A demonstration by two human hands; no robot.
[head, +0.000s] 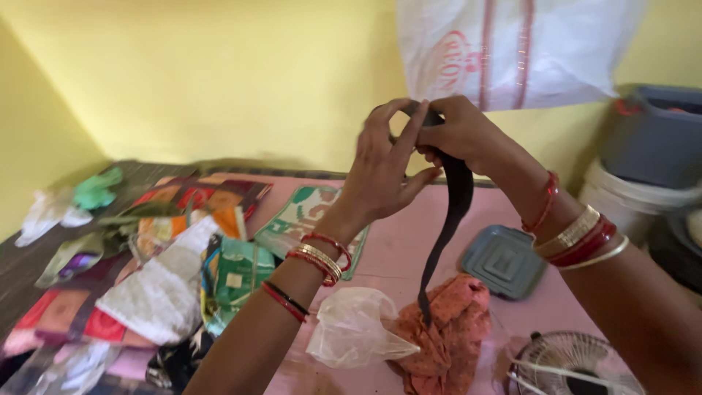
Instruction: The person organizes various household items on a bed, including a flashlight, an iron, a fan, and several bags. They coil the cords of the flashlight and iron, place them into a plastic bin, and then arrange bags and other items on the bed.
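Note:
Both my hands are raised above a pink-covered surface [398, 256] and hold a black strap [447, 219]. My left hand [384, 172] pinches its upper end with spread fingers. My right hand [457, 132] grips the same end, where the strap is rolled or folded. The strap's loose end hangs down onto a crumpled orange patterned cloth [450, 336]. Red and gold bangles are on both wrists.
A clear plastic bag [355, 329] lies beside the orange cloth. Piled colourful fabrics [168, 271] fill the left. A grey square lid [503, 260], a small fan grille [570, 366], a white bucket [632, 201] with a grey bin [654, 132], and a hanging white sack [512, 47] are to the right.

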